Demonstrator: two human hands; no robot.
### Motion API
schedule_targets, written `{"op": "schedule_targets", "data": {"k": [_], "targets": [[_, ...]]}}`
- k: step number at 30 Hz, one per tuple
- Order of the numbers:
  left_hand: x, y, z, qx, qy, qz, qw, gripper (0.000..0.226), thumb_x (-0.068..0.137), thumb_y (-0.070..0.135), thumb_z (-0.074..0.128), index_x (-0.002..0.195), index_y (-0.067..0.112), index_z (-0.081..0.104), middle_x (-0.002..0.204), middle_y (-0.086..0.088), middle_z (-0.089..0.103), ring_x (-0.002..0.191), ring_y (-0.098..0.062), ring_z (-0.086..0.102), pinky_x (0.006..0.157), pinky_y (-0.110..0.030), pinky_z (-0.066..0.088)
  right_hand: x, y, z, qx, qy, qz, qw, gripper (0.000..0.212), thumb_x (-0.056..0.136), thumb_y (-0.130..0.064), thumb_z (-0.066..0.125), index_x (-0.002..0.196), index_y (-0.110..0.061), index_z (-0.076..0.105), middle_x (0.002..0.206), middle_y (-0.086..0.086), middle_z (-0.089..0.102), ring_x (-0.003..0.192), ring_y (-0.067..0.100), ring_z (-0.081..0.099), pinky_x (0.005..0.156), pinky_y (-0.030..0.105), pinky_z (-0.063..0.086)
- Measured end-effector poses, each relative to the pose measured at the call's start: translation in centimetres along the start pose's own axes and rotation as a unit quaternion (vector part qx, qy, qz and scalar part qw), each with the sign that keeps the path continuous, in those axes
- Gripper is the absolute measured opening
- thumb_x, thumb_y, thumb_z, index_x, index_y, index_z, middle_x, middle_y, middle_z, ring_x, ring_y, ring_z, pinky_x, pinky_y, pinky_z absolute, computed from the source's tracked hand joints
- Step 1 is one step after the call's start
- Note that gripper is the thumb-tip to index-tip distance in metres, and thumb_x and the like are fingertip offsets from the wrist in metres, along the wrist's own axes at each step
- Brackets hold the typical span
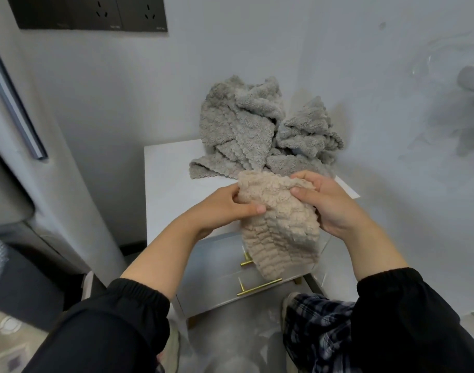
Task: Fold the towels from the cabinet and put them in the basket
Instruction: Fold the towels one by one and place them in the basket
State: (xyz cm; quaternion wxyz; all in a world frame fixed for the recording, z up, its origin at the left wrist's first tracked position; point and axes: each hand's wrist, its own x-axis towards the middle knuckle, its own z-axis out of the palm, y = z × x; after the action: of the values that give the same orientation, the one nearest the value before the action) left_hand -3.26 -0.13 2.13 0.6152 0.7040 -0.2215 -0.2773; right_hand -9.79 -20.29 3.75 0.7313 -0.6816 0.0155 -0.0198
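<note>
White cabinet: low, with drawers; its pale tabletop [171,184] stands in the corner against the grey wall, in front of the person.
Grey fluffy towels [238,125]: a crumpled heap at the back of the tabletop, piled up against the wall, one end trailing flat towards the front left.
Beige ribbed fluffy towel [281,232]: held up in the air before the cabinet, just in front of the grey heap. Its long axis runs up and down; the top end is bunched between the hands and the lower end hangs free in front of the drawer fronts.
Left hand [225,208]: gripping the towel's upper left edge, thumb on the near face, fingers curled behind.
Right hand [324,203]: gripping the upper right edge, thumb pressed on the near face, fingers curled over the top.
Gold bar handles [258,287]: on the drawer fronts, partly hidden behind the hanging towel.
</note>
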Motion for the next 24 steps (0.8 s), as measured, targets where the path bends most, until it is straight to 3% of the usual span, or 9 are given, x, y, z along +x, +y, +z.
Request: {"op": "schedule_targets", "data": {"k": [5, 8, 11, 13, 15, 18, 21, 22, 24], "targets": [[0.2, -0.1, 0.4, -0.109, 0.043, -0.026, 0.993, 0.014, 0.083, 0.004, 0.067, 0.095, 0.009, 0.067, 0.088, -0.002, 0.074, 0.083, -0.014, 0.069, 0.079, -0.025, 0.057, 0.3, 0.0, -0.1, -0.133, 0.061, -0.049, 0.988, 0.008, 0.085, -0.009, 0.067, 0.084, -0.017, 0.069, 0.078, 0.0, 0.071, 0.075, 0.016, 0.066, 0.076, 0.035, 0.052], [0.2, 0.1, 0.4, -0.14, 0.079, 0.005, 0.987, 0.013, 0.085, 0.006, 0.066, 0.096, 0.011, 0.066, 0.086, -0.001, 0.074, 0.079, -0.013, 0.07, 0.072, -0.023, 0.057, 0.4, 0.2, 0.0, -0.222, 0.14, -0.066, 0.963, 0.012, 0.083, -0.031, 0.071, 0.076, -0.021, 0.071, 0.066, -0.009, 0.067, 0.064, 0.008, 0.062, 0.067, 0.03, 0.048], [0.3, 0.2, 0.7, -0.12, 0.161, 0.047, 0.979, 0.013, 0.085, 0.013, 0.068, 0.097, 0.016, 0.066, 0.091, -0.001, 0.074, 0.085, -0.016, 0.071, 0.076, -0.029, 0.057, 0.8, 0.1, 0.5, -0.057, 0.155, -0.026, 0.986, 0.04, 0.074, -0.056, 0.067, 0.082, -0.017, 0.074, 0.087, 0.016, 0.071, 0.081, 0.025, 0.064, 0.08, 0.045, 0.05], [0.4, 0.2, 0.7, -0.107, 0.204, 0.062, 0.971, 0.015, 0.086, 0.016, 0.069, 0.1, 0.017, 0.066, 0.096, -0.002, 0.074, 0.089, -0.018, 0.071, 0.081, -0.034, 0.057, 1.0, -0.1, 0.3, 0.09, 0.101, 0.014, 0.991, 0.056, 0.068, -0.051, 0.068, 0.102, -0.006, 0.069, 0.112, 0.024, 0.066, 0.106, 0.035, 0.062, 0.095, 0.051, 0.048], [0.5, 0.1, 0.6, -0.105, 0.223, 0.069, 0.967, 0.018, 0.085, 0.018, 0.07, 0.103, 0.018, 0.065, 0.098, -0.001, 0.074, 0.089, -0.018, 0.071, 0.083, -0.037, 0.056, 1.1, -0.2, 0.1, 0.13, 0.033, 0.038, 0.99, 0.062, 0.068, -0.035, 0.074, 0.115, 0.002, 0.061, 0.118, 0.022, 0.065, 0.113, 0.035, 0.06, 0.094, 0.044, 0.052], [0.5, 0.0, 0.5, -0.099, 0.236, 0.07, 0.964, 0.015, 0.086, 0.02, 0.069, 0.1, 0.023, 0.066, 0.098, 0.0, 0.073, 0.09, -0.018, 0.071, 0.085, -0.039, 0.056, 1.4, 0.3, 0.1, 0.086, 0.034, 0.041, 0.995, 0.046, 0.064, -0.015, 0.077, 0.104, 0.004, 0.063, 0.1, 0.018, 0.07, 0.095, 0.03, 0.064, 0.08, 0.034, 0.055], [0.4, 0.2, 0.5, -0.065, 0.237, 0.083, 0.966, 0.009, 0.091, 0.02, 0.063, 0.096, 0.026, 0.066, 0.097, 0.001, 0.073, 0.091, -0.016, 0.07, 0.084, -0.035, 0.055, 1.6, 0.9, 0.1, 0.035, 0.111, 0.028, 0.993, 0.094, 0.034, -0.041, 0.094, 0.099, 0.016, 0.055, 0.086, 0.02, 0.046, 0.081, 0.029, 0.045, 0.073, 0.039, 0.039], [0.3, 0.3, 0.3, -0.046, 0.231, 0.086, 0.968, 0.008, 0.092, 0.021, 0.06, 0.095, 0.026, 0.067, 0.096, 0.002, 0.073, 0.09, -0.015, 0.07, 0.082, -0.033, 0.055, 1.9, 1.2, -0.2, 0.03, 0.12, 0.015, 0.992, 0.096, 0.031, -0.045, 0.095, 0.096, 0.014, 0.056, 0.087, 0.017, 0.041, 0.081, 0.027, 0.041, 0.073, 0.039, 0.033], [0.1, 0.6, -0.2, -0.016, 0.207, 0.073, 0.975, 0.008, 0.093, 0.022, 0.06, 0.091, 0.023, 0.068, 0.089, 0.004, 0.073, 0.082, -0.012, 0.07, 0.068, -0.024, 0.054, 2.1, 1.4, -0.2, 0.0, 0.128, -0.003, 0.992, 0.06, 0.049, -0.036, 0.092, 0.079, 0.002, 0.056, 0.076, 0.012, 0.034, 0.071, 0.024, 0.035, 0.065, 0.035, 0.032]]}}
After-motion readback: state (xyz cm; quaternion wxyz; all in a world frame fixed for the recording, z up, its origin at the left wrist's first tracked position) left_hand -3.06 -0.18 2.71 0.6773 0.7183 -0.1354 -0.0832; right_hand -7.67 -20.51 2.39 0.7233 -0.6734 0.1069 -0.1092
